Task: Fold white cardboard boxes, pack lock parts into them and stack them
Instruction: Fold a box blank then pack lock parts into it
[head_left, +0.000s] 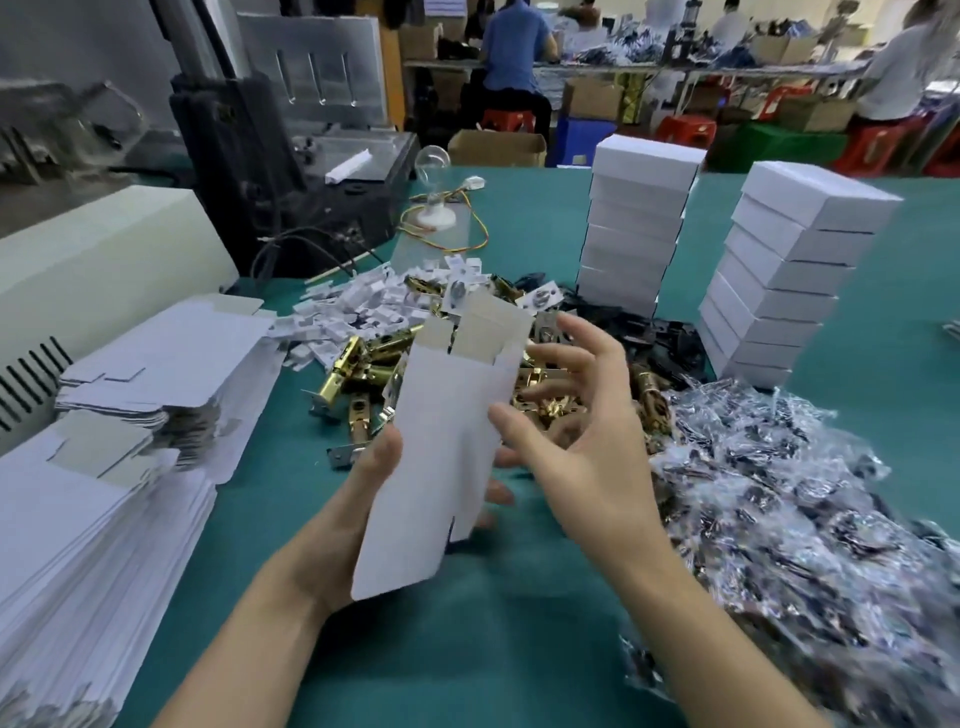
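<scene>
Left hand pinches the flat box, thumb in front; right hand beside it, fingers spread.

Green worktop crowded with packing stock

On its left side lie two piles of flat box blanks, a tall one at the near edge and a lower one just behind it, both beside a cream machine. A black machine stands at the back, with a glass bulb on a white base next to it. In the middle lies a heap of brass latch parts, touching a scatter of small white packets and some black parts. Clear bags of parts spread across the right side. Two stacks of folded white boxes stand behind the heaps, apart from each other.
</scene>
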